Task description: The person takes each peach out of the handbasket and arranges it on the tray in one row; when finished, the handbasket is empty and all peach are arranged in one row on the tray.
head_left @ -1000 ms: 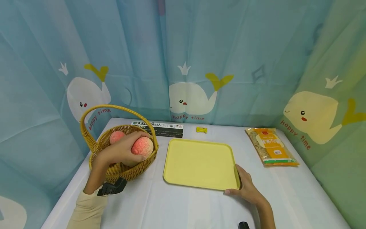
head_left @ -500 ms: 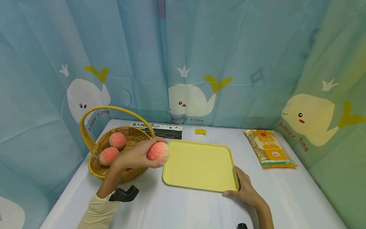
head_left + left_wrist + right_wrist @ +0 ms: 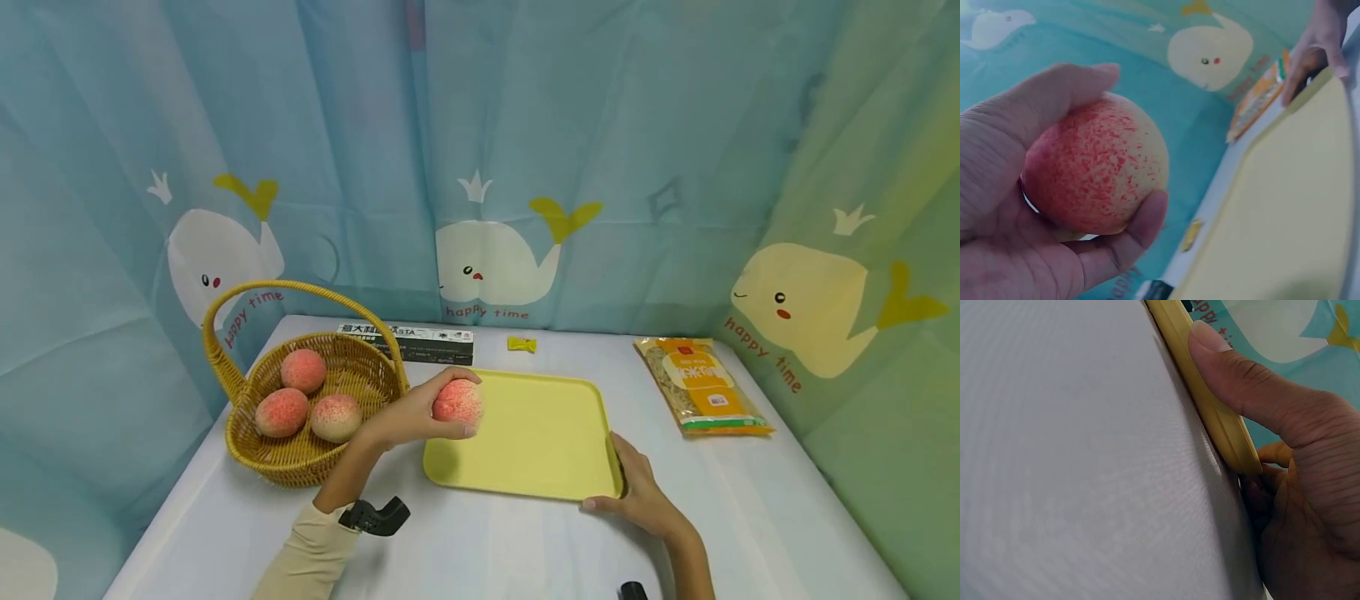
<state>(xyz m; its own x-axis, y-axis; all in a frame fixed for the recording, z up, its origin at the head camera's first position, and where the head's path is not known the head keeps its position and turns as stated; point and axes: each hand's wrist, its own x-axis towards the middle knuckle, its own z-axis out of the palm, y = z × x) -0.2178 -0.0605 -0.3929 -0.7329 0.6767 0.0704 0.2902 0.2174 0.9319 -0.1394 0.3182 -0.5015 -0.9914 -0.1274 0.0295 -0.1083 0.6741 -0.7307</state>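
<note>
A pink-and-cream peach [image 3: 459,405] is in my left hand [image 3: 414,415], held above the left part of the yellow tray [image 3: 525,433]. In the left wrist view, thumb and fingers curl round the peach [image 3: 1097,165], whose far side is hidden by the palm. My right hand [image 3: 637,492] grips the tray's near right corner. From the right wrist, the thumb [image 3: 1241,378] lies along the tray's rim [image 3: 1210,406], and the other fingers are partly hidden behind the corner. The wicker basket [image 3: 300,479] at the left contains three more peaches [image 3: 282,412].
Behind the tray and basket lies a dark pasta box [image 3: 435,346]. A small yellow wrapped packet [image 3: 522,344] sits near the back edge. To the right is an orange-and-clear food bag [image 3: 705,387]. Printed curtains [image 3: 360,167] enclose the white table [image 3: 465,550].
My left hand has lifted the peach out of the basket and carried it right, over the tray. The basket's other peaches have come into view. My right hand stays at the tray corner.
</note>
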